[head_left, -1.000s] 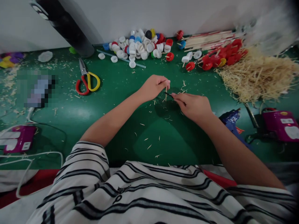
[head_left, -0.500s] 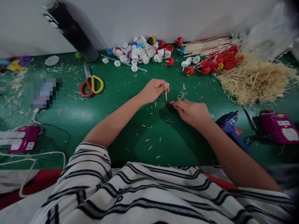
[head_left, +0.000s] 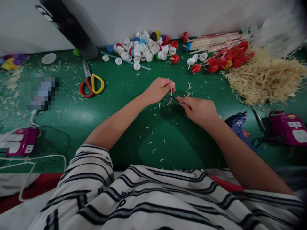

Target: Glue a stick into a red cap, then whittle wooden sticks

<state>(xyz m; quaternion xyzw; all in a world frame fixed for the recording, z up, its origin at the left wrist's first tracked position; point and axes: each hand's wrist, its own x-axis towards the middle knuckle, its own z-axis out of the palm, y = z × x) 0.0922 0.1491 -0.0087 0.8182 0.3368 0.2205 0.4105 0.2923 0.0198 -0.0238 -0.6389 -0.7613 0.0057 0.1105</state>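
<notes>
My left hand [head_left: 161, 90] pinches the top of a short thin wooden stick [head_left: 171, 98], which points down over the green table [head_left: 129, 127]. From the right, my right hand [head_left: 199, 110] grips a small dark blade [head_left: 173, 98] that lies across the stick. The blade meets the stick below my left fingertips. Pale wood shavings [head_left: 189, 86] lie behind and around both hands.
Red-and-yellow scissors [head_left: 92, 83], a phone [head_left: 43, 92] and a black bottle [head_left: 72, 32] are on the left. Bottle caps [head_left: 144, 51] lie behind; sticks [head_left: 213, 42], red pieces [head_left: 218, 60], a shavings heap [head_left: 266, 80] and a purple power block [head_left: 289, 127] are on the right.
My right hand and the blade have moved up along the stick, closer to my left fingertips. The view has shifted slightly.
</notes>
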